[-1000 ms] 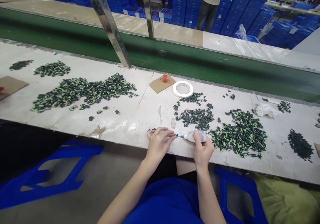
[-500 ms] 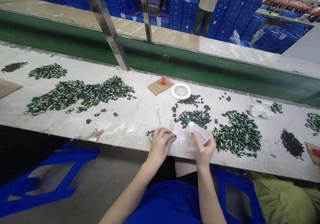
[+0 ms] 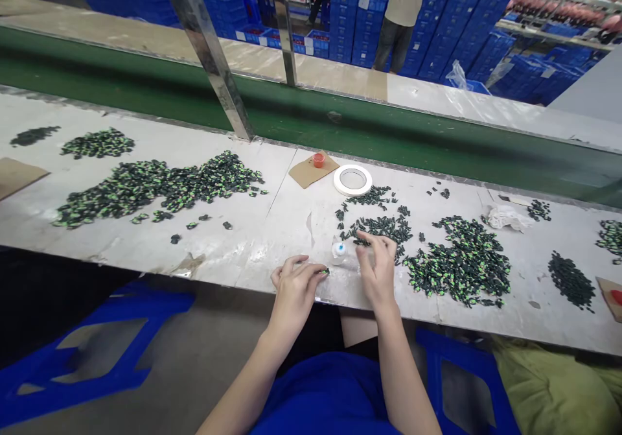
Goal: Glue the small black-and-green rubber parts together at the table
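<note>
My left hand [image 3: 296, 284] is near the table's front edge, pinching a small black-and-green piece [image 3: 325, 271] between thumb and fingertips. Just right of it, a clear bottle with a blue tip [image 3: 339, 249] stands upright on the table. My right hand [image 3: 378, 265] is beside the bottle, thumb and fingers apart, holding nothing. Its fingertips are over the edge of a pile of small dark pieces [image 3: 383, 227]. A larger pile of black-and-green pieces [image 3: 461, 263] lies to the right of this hand.
A white tape roll [image 3: 352, 180] and a red cup [image 3: 319, 159] on cardboard [image 3: 304, 173] lie farther back. Long black-and-green piles [image 3: 160, 185] spread left. A crumpled white tissue [image 3: 508, 218] is at the right. Beyond the green strip [image 3: 311, 107], a person [image 3: 405, 0] stands by blue crates.
My right hand has let go of the bottle, which now stands upright on the table. My left hand has shifted slightly left, still pinching a piece.
</note>
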Tool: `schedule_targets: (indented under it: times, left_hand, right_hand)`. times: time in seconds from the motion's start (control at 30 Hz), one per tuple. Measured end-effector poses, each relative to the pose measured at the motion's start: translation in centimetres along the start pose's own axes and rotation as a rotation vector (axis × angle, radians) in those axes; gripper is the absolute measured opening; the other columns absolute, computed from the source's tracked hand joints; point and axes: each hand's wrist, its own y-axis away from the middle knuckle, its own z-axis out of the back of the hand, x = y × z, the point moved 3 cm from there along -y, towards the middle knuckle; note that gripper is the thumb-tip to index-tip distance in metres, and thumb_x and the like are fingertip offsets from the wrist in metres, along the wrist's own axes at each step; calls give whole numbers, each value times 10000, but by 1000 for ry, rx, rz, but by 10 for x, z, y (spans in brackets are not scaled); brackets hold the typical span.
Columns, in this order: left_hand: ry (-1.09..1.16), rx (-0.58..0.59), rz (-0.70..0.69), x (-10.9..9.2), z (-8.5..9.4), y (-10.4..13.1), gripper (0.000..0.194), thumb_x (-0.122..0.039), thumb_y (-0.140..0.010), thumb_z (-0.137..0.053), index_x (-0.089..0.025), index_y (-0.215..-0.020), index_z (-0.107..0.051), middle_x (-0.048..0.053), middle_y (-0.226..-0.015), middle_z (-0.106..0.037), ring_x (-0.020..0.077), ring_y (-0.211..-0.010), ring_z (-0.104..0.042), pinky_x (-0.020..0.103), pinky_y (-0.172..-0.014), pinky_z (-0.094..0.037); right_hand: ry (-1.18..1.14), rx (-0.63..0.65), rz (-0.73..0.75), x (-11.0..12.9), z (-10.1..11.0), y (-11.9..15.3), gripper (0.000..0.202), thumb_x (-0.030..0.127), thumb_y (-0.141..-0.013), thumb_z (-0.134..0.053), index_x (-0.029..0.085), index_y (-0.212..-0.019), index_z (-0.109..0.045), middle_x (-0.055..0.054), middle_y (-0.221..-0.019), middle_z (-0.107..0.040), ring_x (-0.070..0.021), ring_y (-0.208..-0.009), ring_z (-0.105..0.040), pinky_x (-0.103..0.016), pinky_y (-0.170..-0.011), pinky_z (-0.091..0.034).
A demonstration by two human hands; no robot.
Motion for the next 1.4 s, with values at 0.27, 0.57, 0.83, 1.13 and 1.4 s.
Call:
schedule_targets:
  times: [0.27,0.57,0.83,1.13,1.4]
  left_hand:
    - [37,30,0,3,-3,2,121,-244,-858,-598,-287,-886,-708,11,-902,-755,276,-1067,-592,463,-908,-336]
    - [126,-60,-1,-14,-5,6,122,-231,-841,-632,-277,-889,-734,16,-898,-748,234,-946,-636,403,-879,-426]
    - [172,-30,-42,-21,-6,7,163,-210,-864,-590,-267,-898,-739,32,-910,-751,238,-963,-625,421,-873,-443]
    - [537,-5,43,-24,-3,6,116,-233,-804,-647,-235,-837,-758,56,-856,-684,203,-869,-643,326,-794,-545]
    - [578,49,87,-34,2,8,123,-242,-784,-657,-214,-859,-749,61,-875,-688,199,-868,-666,325,-823,-544]
  right_hand:
    - [246,-100,58,-23,4,-2,233,301,-898,-560,235,-775,-745,-107,-848,-622,-292,-939,-406,-469,-838,-403]
    - [-150,-1,-184,-13,16,24,232,416,-843,-621,227,-797,-747,-69,-797,-668,-226,-820,-565,-353,-707,-492]
    - [-341,160,-252,5,15,40,186,410,-792,-677,241,-783,-755,-61,-769,-675,-210,-817,-586,-302,-659,-501]
    - [-377,154,-142,10,20,48,107,289,-852,-629,228,-814,-709,-73,-869,-680,-224,-989,-604,-346,-802,-532]
    - [-337,28,73,24,30,49,75,195,-856,-620,223,-823,-682,-52,-796,-675,-198,-863,-633,-356,-768,-563]
